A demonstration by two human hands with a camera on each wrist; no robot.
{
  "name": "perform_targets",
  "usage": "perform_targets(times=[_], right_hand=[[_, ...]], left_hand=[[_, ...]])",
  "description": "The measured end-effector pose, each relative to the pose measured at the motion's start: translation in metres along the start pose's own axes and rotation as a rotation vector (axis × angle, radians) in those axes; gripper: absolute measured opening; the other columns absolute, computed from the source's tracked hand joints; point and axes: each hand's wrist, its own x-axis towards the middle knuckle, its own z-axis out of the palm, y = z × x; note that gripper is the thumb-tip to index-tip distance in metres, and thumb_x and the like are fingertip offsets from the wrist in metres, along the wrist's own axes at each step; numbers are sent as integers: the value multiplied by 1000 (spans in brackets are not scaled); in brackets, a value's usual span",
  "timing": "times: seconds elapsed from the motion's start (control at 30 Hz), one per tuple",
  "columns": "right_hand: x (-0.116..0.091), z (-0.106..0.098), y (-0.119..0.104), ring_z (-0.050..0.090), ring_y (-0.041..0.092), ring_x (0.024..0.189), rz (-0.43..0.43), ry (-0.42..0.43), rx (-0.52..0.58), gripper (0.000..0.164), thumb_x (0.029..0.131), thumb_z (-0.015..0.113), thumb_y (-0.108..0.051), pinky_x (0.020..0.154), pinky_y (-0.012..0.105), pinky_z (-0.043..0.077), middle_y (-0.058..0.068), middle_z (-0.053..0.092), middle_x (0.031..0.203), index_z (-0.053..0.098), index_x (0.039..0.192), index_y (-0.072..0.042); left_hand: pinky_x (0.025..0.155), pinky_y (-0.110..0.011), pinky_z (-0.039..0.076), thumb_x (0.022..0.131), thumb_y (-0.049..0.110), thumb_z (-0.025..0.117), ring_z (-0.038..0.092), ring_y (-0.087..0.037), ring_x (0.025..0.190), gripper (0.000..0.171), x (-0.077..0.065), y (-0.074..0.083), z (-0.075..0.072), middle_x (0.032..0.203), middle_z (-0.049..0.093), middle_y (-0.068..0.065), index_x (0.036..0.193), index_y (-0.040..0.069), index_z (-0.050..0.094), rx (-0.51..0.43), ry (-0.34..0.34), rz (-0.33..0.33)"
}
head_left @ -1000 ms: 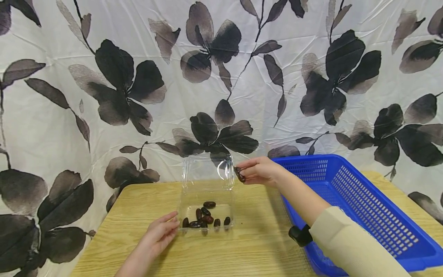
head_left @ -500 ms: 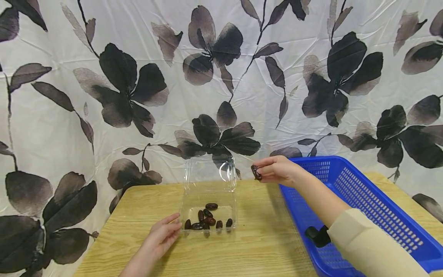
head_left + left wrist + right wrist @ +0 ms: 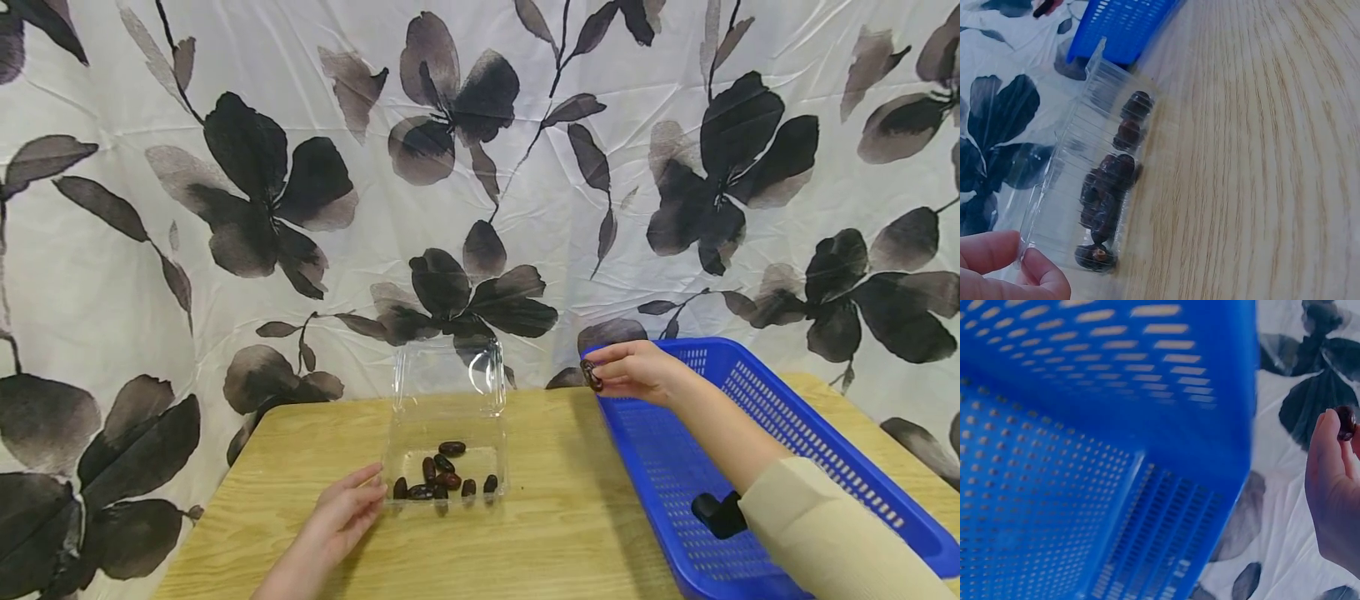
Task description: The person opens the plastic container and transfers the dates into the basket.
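My right hand (image 3: 637,372) pinches a dark brown date (image 3: 592,376) between its fingertips, held up at the far left corner of the blue basket (image 3: 651,483). In the right wrist view the date (image 3: 1345,423) shows at the fingertips, to the right of the basket wall. My left hand (image 3: 347,510) is at the left side of a clear plastic clamshell box (image 3: 498,433), whose lid stands raised at the back. The left wrist view has the thumb and a finger pinching the box's rim (image 3: 1024,240). Several dates (image 3: 447,481) lie inside the box, mostly toward its front.
Both containers stand on a light wood-grain table (image 3: 570,517), the basket to the right of the box. Behind the table hangs a white cloth (image 3: 540,217) with dark flowers. A black wrist strap piece (image 3: 718,514) sits at the right sleeve, over the basket.
My right hand has carried the date rightward, from beside the raised lid to the basket's far left corner. My left hand has stayed at the box.
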Motion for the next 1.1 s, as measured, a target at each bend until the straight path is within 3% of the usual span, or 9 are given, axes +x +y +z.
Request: perform_targets(times=[0.37, 0.6, 0.87, 1.1], right_hand=[[-5, -41, 21, 63, 11, 72, 26, 68, -13, 36, 87, 49, 11, 71, 29, 54, 1, 62, 78, 47, 122, 15], [-6, -54, 44, 63, 13, 70, 91, 95, -17, 33, 85, 50, 13, 67, 29, 54, 3, 63, 76, 49, 117, 18], [-7, -59, 64, 61, 13, 66, 191, 125, -275, 36, 84, 53, 11, 63, 28, 54, 5, 62, 73, 46, 117, 23], [-7, -63, 68, 61, 13, 64, 216, 121, -387, 32, 82, 54, 11, 61, 27, 54, 5, 62, 72, 49, 112, 23]], left_hand=[[72, -19, 44, 89, -10, 50, 47, -10, 87, 60, 1, 1, 0, 120, 35, -15, 142, -10, 22, -27, 0, -22], [72, -18, 44, 90, -10, 50, 46, -9, 88, 60, 1, 0, -1, 126, 31, -16, 142, -10, 21, -19, -4, -26], [74, -19, 44, 90, -9, 50, 46, -8, 90, 60, 1, -1, -2, 132, 29, -18, 143, -10, 21, -24, 0, -25], [74, -18, 44, 90, -10, 49, 47, -7, 89, 60, 1, -1, -2, 132, 28, -18, 143, -10, 21, -28, 1, -15]])
